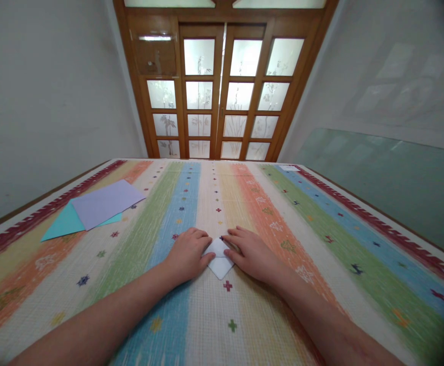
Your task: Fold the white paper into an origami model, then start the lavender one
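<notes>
A small piece of folded white paper (221, 265) lies flat on the striped tablecloth, one corner pointing toward me. A crease or folded edge runs across its middle. My left hand (190, 254) is closed on its left side, with the thumb resting on the paper. On the opposite side, my right hand (253, 254) holds the right edge, its thumb pressing near the crease. My fingers cover both side corners of the paper. Close to my right fingertips shows a small dark mark; I cannot tell what it is.
A lilac sheet (109, 203) overlaps a turquoise sheet (64, 223) at the table's left. The tablecloth (130, 284) has coloured stripes and small motifs. A small white label (288, 168) lies at the far right edge. Wooden doors (224, 81) stand beyond, with walls on both sides.
</notes>
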The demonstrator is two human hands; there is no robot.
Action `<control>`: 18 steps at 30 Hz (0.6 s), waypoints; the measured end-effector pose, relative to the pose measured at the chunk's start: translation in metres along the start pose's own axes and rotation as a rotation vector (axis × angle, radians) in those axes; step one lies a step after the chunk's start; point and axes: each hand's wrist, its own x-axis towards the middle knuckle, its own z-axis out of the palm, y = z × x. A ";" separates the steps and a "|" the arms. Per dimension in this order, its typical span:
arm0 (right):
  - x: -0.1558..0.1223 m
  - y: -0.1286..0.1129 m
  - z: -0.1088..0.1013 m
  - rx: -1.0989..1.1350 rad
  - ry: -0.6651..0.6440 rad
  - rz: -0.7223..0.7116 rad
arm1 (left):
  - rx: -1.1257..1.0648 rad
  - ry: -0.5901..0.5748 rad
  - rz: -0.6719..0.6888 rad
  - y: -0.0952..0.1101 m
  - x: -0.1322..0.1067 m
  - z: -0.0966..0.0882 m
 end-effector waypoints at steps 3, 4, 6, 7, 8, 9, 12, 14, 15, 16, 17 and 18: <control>0.000 0.000 0.003 0.001 0.009 0.018 | -0.031 0.016 -0.023 -0.003 0.001 0.006; 0.001 0.000 0.003 0.011 0.009 0.021 | -0.049 0.020 -0.026 -0.004 0.001 0.007; 0.002 -0.002 0.004 0.055 0.014 0.032 | -0.097 0.032 -0.026 -0.005 0.002 0.009; 0.003 -0.002 0.004 0.087 0.020 0.044 | -0.128 0.041 -0.028 -0.006 0.003 0.010; 0.003 -0.003 0.005 0.123 0.031 0.063 | -0.163 0.051 -0.033 -0.007 0.003 0.010; 0.004 -0.004 0.005 0.158 0.047 0.084 | -0.203 0.062 -0.044 -0.007 0.004 0.010; 0.004 -0.006 0.009 0.252 0.088 0.128 | -0.373 0.052 -0.086 -0.007 0.005 0.009; 0.004 -0.007 0.010 0.304 0.092 0.127 | -0.542 0.006 -0.095 -0.006 0.004 0.007; 0.004 -0.008 0.011 0.328 0.089 0.122 | -0.624 -0.016 -0.092 -0.005 0.004 0.006; 0.004 -0.009 0.010 0.350 0.088 0.117 | -0.694 -0.029 -0.092 -0.005 0.004 0.006; 0.004 -0.010 0.010 0.374 0.087 0.113 | -0.747 -0.029 -0.096 -0.005 0.005 0.006; 0.004 -0.011 0.009 0.401 0.091 0.115 | -0.786 -0.020 -0.107 -0.005 0.005 0.006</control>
